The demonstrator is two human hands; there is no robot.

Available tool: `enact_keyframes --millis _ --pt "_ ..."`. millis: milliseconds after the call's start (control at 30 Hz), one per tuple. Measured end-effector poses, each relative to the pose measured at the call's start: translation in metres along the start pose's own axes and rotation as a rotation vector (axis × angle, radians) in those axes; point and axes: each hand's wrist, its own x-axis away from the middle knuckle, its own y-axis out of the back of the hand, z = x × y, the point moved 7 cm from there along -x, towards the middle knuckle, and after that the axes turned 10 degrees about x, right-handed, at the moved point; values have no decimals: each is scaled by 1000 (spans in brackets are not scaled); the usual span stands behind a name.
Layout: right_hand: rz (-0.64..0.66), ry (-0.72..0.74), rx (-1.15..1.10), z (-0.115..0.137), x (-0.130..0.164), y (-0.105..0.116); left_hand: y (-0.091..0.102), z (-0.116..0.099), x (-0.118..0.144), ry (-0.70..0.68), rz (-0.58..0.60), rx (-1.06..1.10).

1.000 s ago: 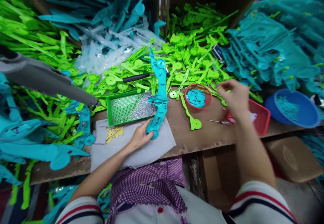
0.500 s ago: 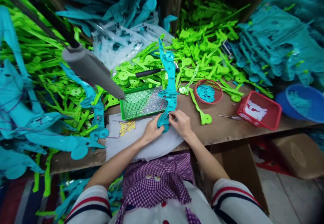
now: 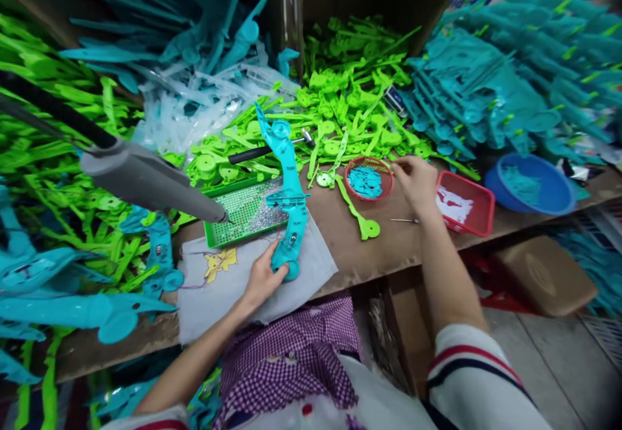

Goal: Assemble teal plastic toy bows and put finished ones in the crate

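My left hand [image 3: 265, 279] grips the lower end of a long turquoise plastic part [image 3: 291, 223], with its thumb over the round end. The part stands tilted over a grey cloth [image 3: 311, 261] with a yellow cartoon figure. My right hand [image 3: 416, 184] is off the part, its fingers loosely bent and apart at the right rim of a round red basket [image 3: 391, 187]. Small flat blue pieces [image 3: 364, 182] lie in that basket. Beyond the turquoise part, a green perforated tray [image 3: 214, 239] contains small silvery pieces [image 3: 272, 206].
A hammer [image 3: 250, 153] lies behind the tray. A grey powered screwdriver [image 3: 150, 181] hangs at left. Lime-green parts [image 3: 335, 93] pile up at the back. At right stand a red box [image 3: 481, 213] with white pieces and a blue basin [image 3: 544, 200]. A thin screwdriver [image 3: 404, 221] lies nearby.
My right hand has left the turquoise part and moved right to the round red basket. My left hand still grips the part's lower end. The camera view has shifted to the right.
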Motion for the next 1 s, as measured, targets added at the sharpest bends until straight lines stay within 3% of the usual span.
enact_keyframes --millis 67,167,333,500,667,733,800,900,1000 --pt "179 -59 168 -32 -36 -31 -7 -7 6 16 -46 54" --pt "307 -62 288 -52 -66 -71 -23 -20 1 22 -133 139" --pt "366 -20 367 -53 -78 -93 -50 -39 -39 30 -153 194" --pt "383 74 483 -43 -74 -93 -65 -45 -61 27 -138 221" --pt "423 121 543 -38 -76 -92 -66 -32 -60 49 -173 248" --pt "414 98 479 -37 -81 -81 -65 -26 -60 49 -183 248" --pt "279 30 353 -31 -84 -55 -64 -22 -61 42 -185 240" --pt "13 16 174 3 -57 -13 -64 -17 -60 33 -164 222" --pt "9 237 29 69 11 -13 -64 -17 -57 10 -150 210"
